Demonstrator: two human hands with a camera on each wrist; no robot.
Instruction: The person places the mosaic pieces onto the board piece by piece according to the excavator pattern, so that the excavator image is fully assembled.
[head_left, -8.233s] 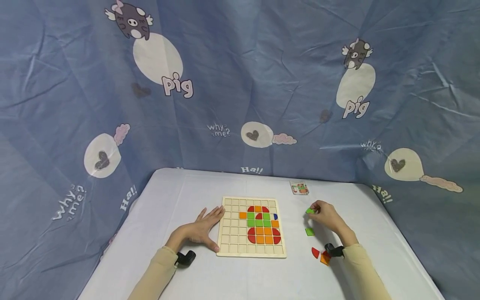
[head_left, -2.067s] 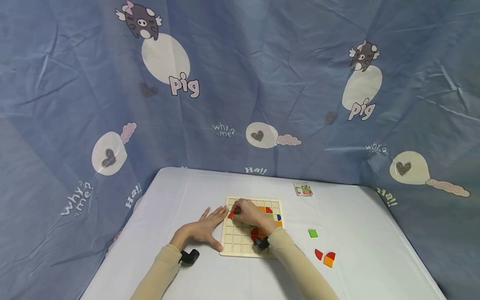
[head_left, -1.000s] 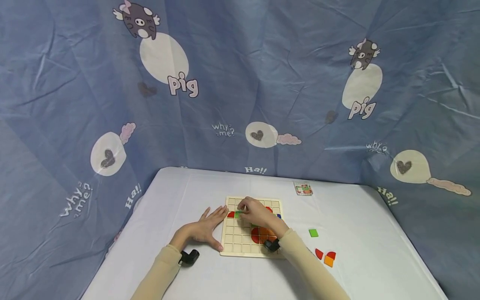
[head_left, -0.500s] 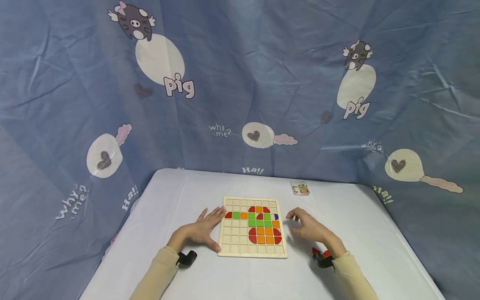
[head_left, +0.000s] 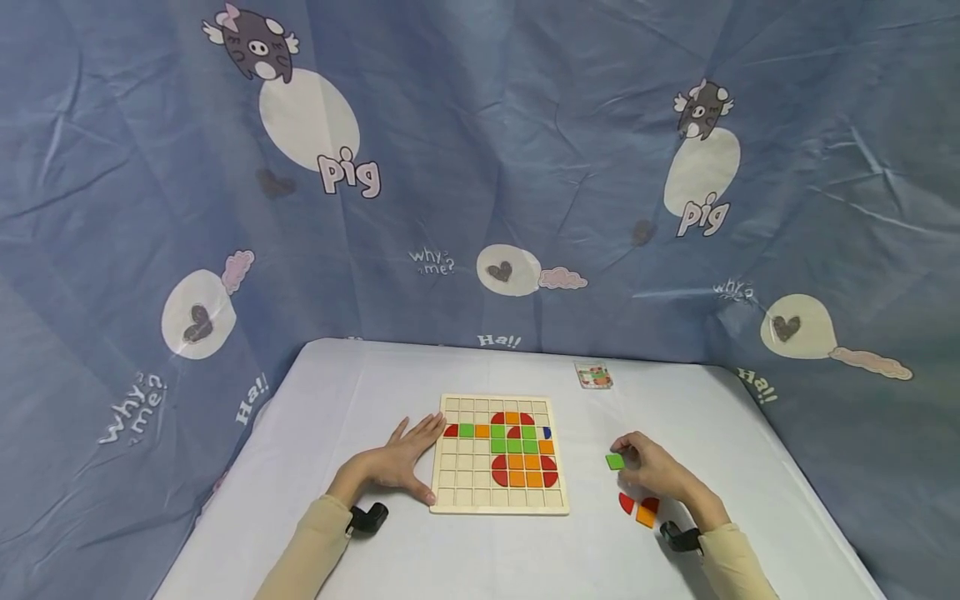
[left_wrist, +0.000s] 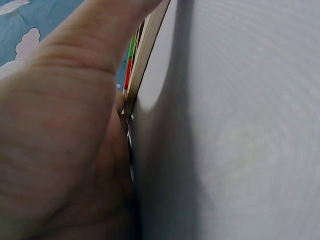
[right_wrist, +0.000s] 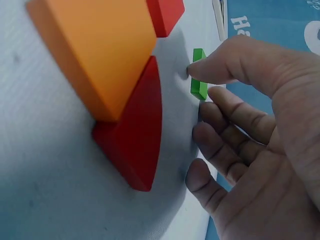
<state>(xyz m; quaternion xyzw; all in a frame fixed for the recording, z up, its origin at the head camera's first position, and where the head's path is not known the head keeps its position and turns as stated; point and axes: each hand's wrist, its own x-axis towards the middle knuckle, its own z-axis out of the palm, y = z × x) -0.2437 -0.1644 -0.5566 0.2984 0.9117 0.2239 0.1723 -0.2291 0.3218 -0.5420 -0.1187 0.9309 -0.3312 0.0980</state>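
My left hand lies spread at the left edge of the wooden grid board, thumb and fingertips touching its rim. Red, orange, green and blue tiles fill part of the grid; a row of a red quarter-round tile, a green square tile and an orange square tile runs to the left rim. Right of the board, my right hand pinches a loose green square tile between thumb and finger at the table surface. The right wrist view shows the thumb across this green tile.
Near my right wrist lie two red quarter-round tiles and an orange square tile. A small printed pattern card rests at the back right of the white table. A blue printed cloth hangs behind.
The right hand laid a red quarter-round and a green square at the row's left end, withdrew rightward, and now takes hold of the loose green tile. The left hand stays on the board's edge.
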